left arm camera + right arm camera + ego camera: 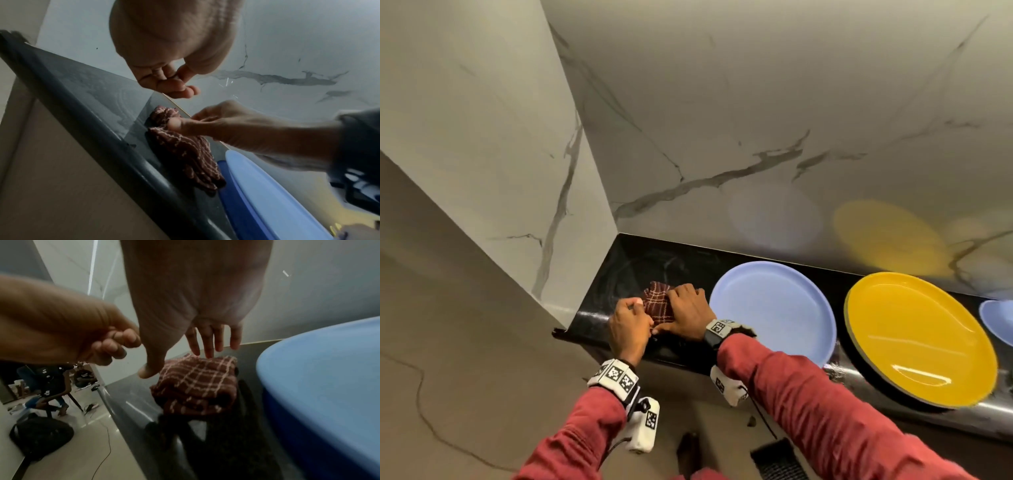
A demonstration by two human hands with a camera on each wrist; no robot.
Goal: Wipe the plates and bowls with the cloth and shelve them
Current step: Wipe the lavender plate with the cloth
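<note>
A folded maroon checked cloth (658,303) (185,152) (197,386) lies on the black counter (626,270) near its left end. My right hand (686,303) (207,344) lies over the cloth with straight fingers, its fingertips and thumb touching the fabric. My left hand (630,320) (166,82) hovers just left of the cloth with curled fingers that hold nothing. A pale blue plate (774,308) (318,386) sits right beside the cloth, and a yellow plate (921,339) follows it to the right. A second blue dish (998,320) shows at the right edge.
A white marble wall (756,120) rises straight behind the counter, and a marble pillar (493,154) closes its left end. The counter's rounded front edge (592,337) runs below my hands. In the right wrist view, a black bag (41,434), cables and a chair stand on the floor.
</note>
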